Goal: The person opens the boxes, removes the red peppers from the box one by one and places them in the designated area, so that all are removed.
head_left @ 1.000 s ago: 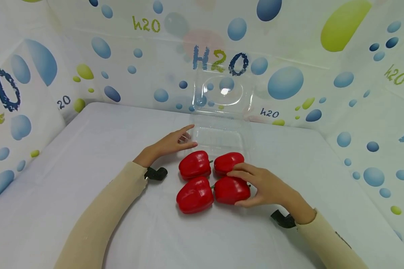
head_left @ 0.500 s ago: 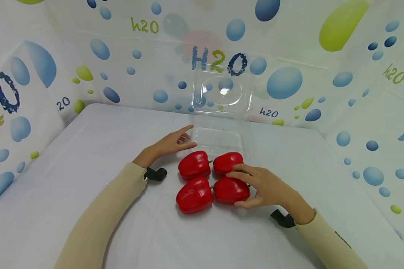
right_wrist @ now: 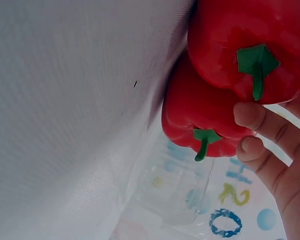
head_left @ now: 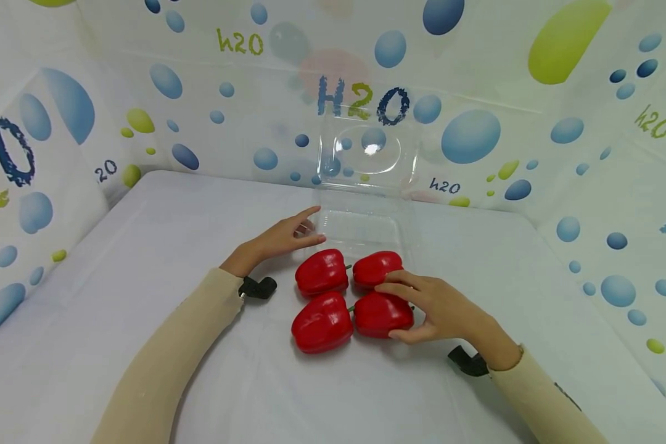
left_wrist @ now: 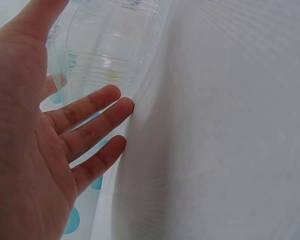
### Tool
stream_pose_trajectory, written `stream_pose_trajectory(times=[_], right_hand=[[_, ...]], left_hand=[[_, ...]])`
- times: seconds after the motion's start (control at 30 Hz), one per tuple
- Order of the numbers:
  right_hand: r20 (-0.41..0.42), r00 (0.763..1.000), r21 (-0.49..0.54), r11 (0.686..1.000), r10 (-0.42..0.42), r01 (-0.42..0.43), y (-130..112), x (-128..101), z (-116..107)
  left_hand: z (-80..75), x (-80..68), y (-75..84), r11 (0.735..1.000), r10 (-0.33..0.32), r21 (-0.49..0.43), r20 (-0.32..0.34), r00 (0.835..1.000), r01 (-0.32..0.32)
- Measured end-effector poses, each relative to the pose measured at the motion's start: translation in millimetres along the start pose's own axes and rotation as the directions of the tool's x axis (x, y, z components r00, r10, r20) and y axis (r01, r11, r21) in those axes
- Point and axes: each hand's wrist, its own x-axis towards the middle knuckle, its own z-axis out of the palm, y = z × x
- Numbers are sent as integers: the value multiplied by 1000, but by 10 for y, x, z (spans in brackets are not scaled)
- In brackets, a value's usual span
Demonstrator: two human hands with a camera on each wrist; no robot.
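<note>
**Gripping the near-right pepper while the other hand rests at the clear box**

Nearest the viewer, two beige sleeves run up from the lower edge of the head view, each with a black wrist mount at the cuff. The right hand lies on the white tablecloth with its fingers curled round the near-right pepper: the thumb sits low against the pepper's right flank and the index finger bends over its top. In the right wrist view the fingertips press against the red skin just beside the green stem; the span between thumb and fingers is narrow, filled by the pepper.

Four red peppers form a tight square at the centre of the cloth. The near-left pepper touches the gripped one; behind them lie the far-left pepper and the far-right pepper, also side by side and touching.

Farther back, the left hand lies flat with its fingers straight and slightly spread, holding nothing. Its fingertips reach the left rim of the clear plastic box, which stands directly behind the peppers; the left wrist view shows the fingers against the box's ribbed wall. The hinged lid stands upright behind the tray, leaning toward the backdrop printed with blue bubbles, green blobs and "H2O" lettering.
</note>
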Motion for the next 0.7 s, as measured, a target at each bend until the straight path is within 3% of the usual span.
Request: stream_pose_trajectory(times=[0.5,0.7], right_hand=[[5,1000,-12,1000,11,-11,17,-9,-28],[6,1000,29,999,15,-15,12,-6,-45]], left_hand=[[-3,10,4,1000,-20,0,3,1000,20],[2,11,-4,1000,-20,-1,2,1000,20]])
